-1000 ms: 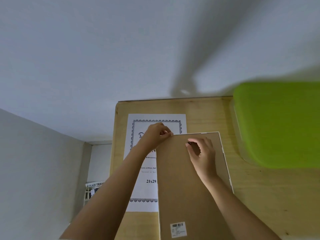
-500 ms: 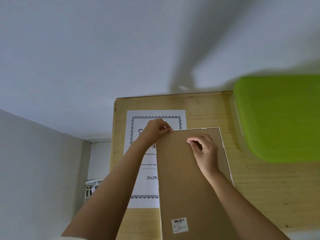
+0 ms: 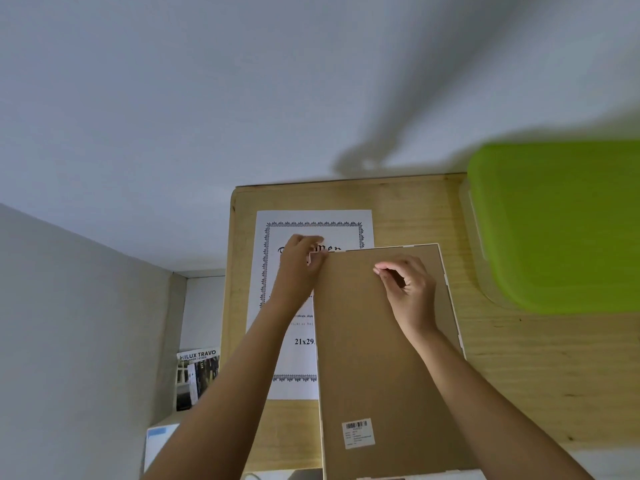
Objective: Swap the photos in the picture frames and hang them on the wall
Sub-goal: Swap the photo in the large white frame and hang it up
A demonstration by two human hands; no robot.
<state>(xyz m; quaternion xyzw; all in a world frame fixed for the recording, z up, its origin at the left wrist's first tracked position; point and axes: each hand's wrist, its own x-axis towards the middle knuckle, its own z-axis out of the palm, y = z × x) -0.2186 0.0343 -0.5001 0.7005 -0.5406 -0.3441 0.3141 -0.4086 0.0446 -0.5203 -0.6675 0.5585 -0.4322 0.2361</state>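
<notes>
- Head view: a Hilux Travo brochure (image 3: 197, 375) stands below the wooden table's (image 3: 519, 358) left edge.
- A bordered certificate sheet (image 3: 313, 218) lies at the far-left corner.
- The left hand (image 3: 299, 265) pinches the far-left corner of the picture frame (image 3: 381, 358), which lies face down and overlaps the sheet.
- The right hand (image 3: 410, 291), fingers curled, pinches something small on the frame's backing.
- A green-lidded container (image 3: 561, 223) sits at the far right.

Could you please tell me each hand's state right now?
Left hand: grips a corner of the picture frame.
Right hand: curled against its back; hold cannot be told.
</notes>
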